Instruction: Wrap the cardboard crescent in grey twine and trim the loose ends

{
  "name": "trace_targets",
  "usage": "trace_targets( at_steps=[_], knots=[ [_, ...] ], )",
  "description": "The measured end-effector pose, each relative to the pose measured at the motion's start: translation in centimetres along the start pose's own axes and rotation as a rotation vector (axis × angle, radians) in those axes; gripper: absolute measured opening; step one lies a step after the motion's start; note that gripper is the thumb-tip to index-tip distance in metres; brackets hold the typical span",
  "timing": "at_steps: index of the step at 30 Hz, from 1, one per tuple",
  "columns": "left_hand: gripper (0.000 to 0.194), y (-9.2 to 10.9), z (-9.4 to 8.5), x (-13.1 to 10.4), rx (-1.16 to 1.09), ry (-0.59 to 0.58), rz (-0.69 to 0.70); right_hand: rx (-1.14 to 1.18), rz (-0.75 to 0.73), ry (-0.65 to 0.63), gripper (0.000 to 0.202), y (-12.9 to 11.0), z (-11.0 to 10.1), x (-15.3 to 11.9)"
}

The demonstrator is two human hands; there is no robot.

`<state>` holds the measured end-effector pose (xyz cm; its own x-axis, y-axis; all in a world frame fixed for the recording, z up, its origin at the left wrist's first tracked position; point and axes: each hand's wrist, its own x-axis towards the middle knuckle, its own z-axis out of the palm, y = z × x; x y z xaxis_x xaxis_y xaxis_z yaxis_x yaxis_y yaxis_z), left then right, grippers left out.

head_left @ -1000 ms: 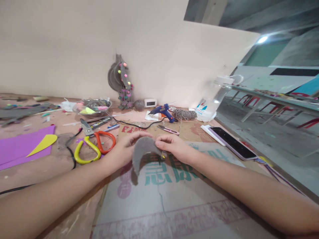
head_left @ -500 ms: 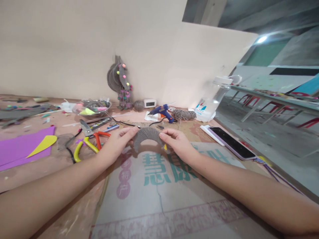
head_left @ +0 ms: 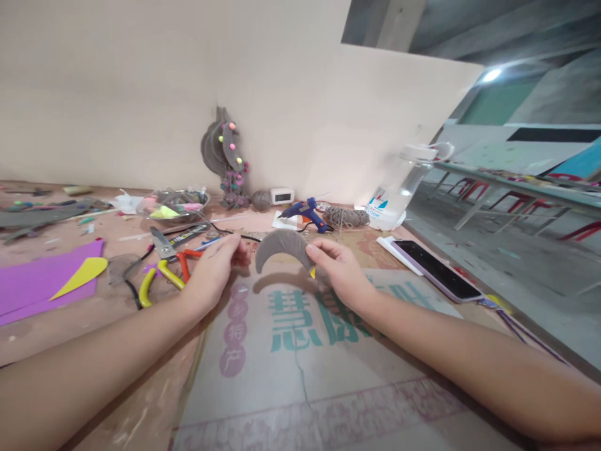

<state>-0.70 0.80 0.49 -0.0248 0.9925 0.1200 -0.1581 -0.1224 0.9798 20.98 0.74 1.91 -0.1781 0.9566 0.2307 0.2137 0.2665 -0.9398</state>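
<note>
My right grip [head_left: 339,268] pinched the grey crescent [head_left: 282,242] by one end above the printed cardboard [head_left: 366,382], probably to leave its curve uncovered; my left grip [head_left: 215,268], half-open near the other end, held nothing visible.

Reading from the middle of the view: a white timer [head_left: 282,196] at eleven o'clock, a clear bottle [head_left: 397,191] past two, a phone [head_left: 436,269] screen-up between three and four — and purple sheets [head_left: 28,282] toward nine, a yellow teardrop piece [head_left: 84,275] on top.
</note>
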Motion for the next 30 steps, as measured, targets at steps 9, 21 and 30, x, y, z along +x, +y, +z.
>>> trace_targets(
  at_steps=[9,21,30],
  knots=[
    [0.029,0.6,0.0,-0.2,0.323,-0.088,0.011,0.175,0.002,0.078,0.028,1.1,-0.4,1.0],
    [0.025,0.3,0.7,-0.9,0.613,-0.247,0.225,0.367,0.19,-0.017,0.03,0.3,1.0,0.7],
    [0.025,0.7,1.6,-2.3,0.402,-0.199,0.237,0.077,0.133,-0.182,0.034,-1.1,2.1,-0.1]
  ],
)
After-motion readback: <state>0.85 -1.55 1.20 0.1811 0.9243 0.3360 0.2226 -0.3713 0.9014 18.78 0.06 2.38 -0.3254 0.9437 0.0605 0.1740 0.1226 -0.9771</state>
